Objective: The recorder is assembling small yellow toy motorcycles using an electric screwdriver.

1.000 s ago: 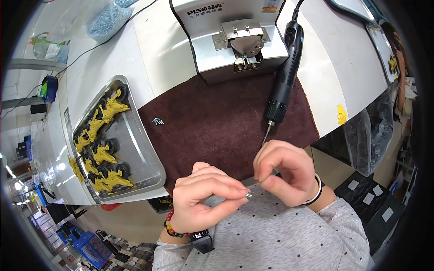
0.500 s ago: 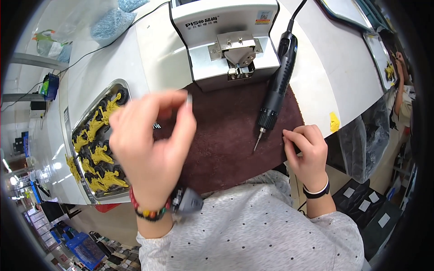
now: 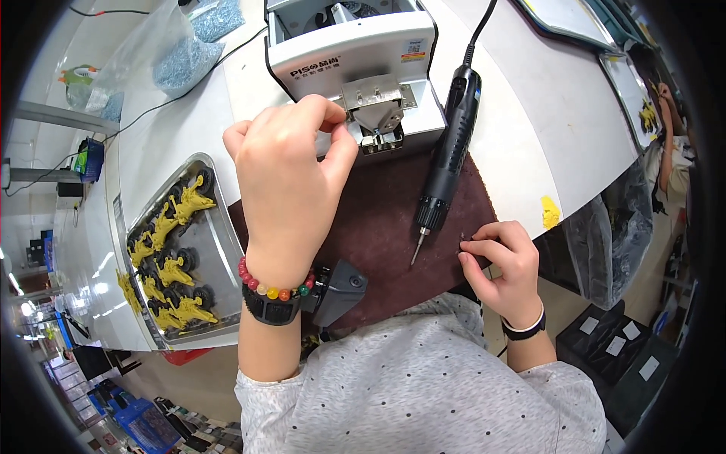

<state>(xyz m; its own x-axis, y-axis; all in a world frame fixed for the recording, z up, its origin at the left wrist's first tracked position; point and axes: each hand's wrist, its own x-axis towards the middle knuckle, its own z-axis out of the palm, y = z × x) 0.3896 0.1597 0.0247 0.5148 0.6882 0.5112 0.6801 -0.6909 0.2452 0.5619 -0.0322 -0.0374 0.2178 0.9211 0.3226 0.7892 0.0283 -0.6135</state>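
My left hand (image 3: 291,163) reaches to the front of a white screw feeder (image 3: 340,49), its thumb and forefinger tips close together beside the metal bracket (image 3: 372,94). Whatever lies between those tips is too small or hidden to make out. Over the mat's right edge, my right hand (image 3: 508,266) is curled with thumb and forefinger nearly meeting; I cannot make out anything held there. Between the hands, a black electric screwdriver (image 3: 451,144) lies on the dark brown mat (image 3: 378,227), its thin bit pointing toward me.
A metal tray (image 3: 227,253) at left holds several yellow and black toy motorcycles (image 3: 172,268). A yellow piece (image 3: 550,213) lies by the table's right edge, above a clear plastic bag (image 3: 605,250). Bags of bluish pellets (image 3: 189,60) stand far left. Another person's arm (image 3: 665,110) shows far right.
My left hand has moved forward from above the mat's left side to the feeder's bracket. The right hand stays by the mat edge, fingers slightly shifted. The whole view has shifted a little.
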